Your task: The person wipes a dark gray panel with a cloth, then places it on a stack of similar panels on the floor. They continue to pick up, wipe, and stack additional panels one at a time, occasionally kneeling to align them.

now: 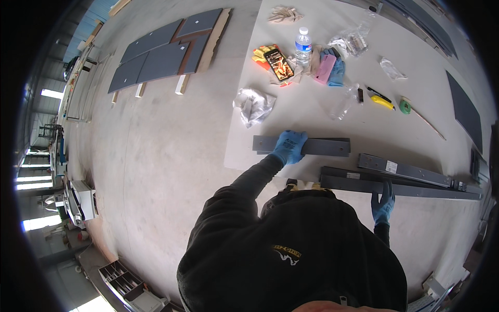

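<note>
My left hand (290, 147), in a blue work glove, is closed over a short stack of dark grey panel strips (327, 147) at the table's near edge. The strips lie slightly out of line with each other, and a small hole shows near an end. My right hand (383, 205), gloved the same way, is at the front edge of a long dark grey strip (405, 187). Its fingers are stretched and apart, the tips against that strip's side. Behind it lies another long grey strip (400, 167) with a white label.
The pale table (306, 117) bears a water bottle (303, 48), a phone (279, 63) on gloves, a yellow utility knife (382, 102), a green tape roll (405, 106) and crumpled plastic (253, 106). Grey panels (161, 57) rest on wooden blocks on the floor at left.
</note>
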### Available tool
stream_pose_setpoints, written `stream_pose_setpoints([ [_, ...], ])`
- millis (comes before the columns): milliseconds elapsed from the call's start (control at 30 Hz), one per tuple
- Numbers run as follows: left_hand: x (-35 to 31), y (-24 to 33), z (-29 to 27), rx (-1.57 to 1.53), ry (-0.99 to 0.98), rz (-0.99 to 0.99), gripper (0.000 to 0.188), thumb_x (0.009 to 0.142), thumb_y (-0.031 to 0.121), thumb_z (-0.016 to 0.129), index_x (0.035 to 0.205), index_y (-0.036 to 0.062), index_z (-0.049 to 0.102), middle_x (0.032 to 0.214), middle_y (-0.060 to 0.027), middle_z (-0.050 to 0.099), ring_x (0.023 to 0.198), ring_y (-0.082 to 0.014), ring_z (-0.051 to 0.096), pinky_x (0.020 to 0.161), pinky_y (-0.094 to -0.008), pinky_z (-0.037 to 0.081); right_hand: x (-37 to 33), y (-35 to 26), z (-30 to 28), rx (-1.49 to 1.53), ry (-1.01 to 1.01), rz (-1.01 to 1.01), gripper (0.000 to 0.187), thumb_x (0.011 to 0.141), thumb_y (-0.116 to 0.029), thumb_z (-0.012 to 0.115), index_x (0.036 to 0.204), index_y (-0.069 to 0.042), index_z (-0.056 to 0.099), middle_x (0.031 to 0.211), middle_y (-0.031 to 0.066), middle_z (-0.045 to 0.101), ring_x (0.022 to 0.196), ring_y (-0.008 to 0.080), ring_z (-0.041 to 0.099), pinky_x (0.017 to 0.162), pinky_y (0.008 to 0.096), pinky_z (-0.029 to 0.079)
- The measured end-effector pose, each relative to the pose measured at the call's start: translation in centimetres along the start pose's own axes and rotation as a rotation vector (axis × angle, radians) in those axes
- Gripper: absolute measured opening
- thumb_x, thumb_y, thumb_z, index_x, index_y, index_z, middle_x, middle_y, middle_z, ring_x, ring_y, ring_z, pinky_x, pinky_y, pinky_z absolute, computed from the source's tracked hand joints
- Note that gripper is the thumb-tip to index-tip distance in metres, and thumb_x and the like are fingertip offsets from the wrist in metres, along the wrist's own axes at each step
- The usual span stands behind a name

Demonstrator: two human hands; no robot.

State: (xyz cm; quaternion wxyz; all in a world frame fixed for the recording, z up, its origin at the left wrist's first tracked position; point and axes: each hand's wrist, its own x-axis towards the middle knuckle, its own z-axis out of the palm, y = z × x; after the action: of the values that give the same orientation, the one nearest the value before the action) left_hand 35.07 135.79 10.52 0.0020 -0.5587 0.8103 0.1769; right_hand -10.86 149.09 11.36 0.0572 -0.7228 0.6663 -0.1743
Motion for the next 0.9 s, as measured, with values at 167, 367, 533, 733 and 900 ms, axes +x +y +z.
stream_pose_setpoints([
  [167,-0.1,-0.1,0.1,0.026,0.011,0.005,0.063,0.078,0.038,0.081,0.126,0.0047,0.056,0.108,-0.0138,0.072,0.105,-0.0314,0.070,0.098,-0.0429,0.050,0.0,-1.1,-0.4,0.003,-0.017,0.028,0.052,0.097,-0.019,0.070,0.144,-0.002,0.057,0.152,0.0232,0.055,0.138,0.0423,0.053,0.113,0.0508,0.043],
  [367,-0.1,-0.1,-0.1,0.023,-0.006,0.008,0.067,0.078,0.037,0.081,0.129,0.0033,0.056,0.113,-0.0134,0.071,0.108,-0.0314,0.069,0.099,-0.0423,0.049,-0.1,-0.9,0.0,0.005,-0.027,0.036,0.051,0.097,-0.021,0.070,0.143,-0.002,0.057,0.152,0.0236,0.055,0.138,0.0431,0.053,0.112,0.0514,0.044],
  [533,-0.3,0.0,-0.5,0.018,-0.037,-0.003,0.071,0.077,0.036,0.079,0.135,0.0022,0.055,0.114,-0.0140,0.071,0.108,-0.0318,0.069,0.099,-0.0427,0.049,-0.4,-0.3,0.7,-0.027,0.014,0.010,0.053,0.097,-0.021,0.071,0.143,-0.001,0.057,0.151,0.0235,0.056,0.138,0.0428,0.053,0.112,0.0518,0.044],
  [733,-0.1,-0.2,0.5,0.050,-0.038,-0.026,0.063,0.077,0.036,0.078,0.130,0.0054,0.060,0.110,-0.0127,0.071,0.107,-0.0318,0.068,0.096,-0.0437,0.050,0.0,-1.4,0.6,-0.028,0.061,-0.064,0.053,0.096,-0.019,0.073,0.144,-0.003,0.057,0.154,0.0207,0.054,0.141,0.0406,0.051,0.112,0.0513,0.043],
  [900,-0.1,-0.6,2.0,-0.100,0.307,0.152,0.030,0.073,0.020,0.076,0.100,0.0120,0.067,0.082,-0.0150,0.069,0.079,-0.0395,0.069,0.069,-0.0493,0.053,0.2,-3.1,-0.1,0.256,0.027,0.207,0.070,0.085,-0.018,0.081,0.149,-0.007,0.055,0.150,0.0204,0.056,0.136,0.0406,0.053,0.110,0.0500,0.046],
])
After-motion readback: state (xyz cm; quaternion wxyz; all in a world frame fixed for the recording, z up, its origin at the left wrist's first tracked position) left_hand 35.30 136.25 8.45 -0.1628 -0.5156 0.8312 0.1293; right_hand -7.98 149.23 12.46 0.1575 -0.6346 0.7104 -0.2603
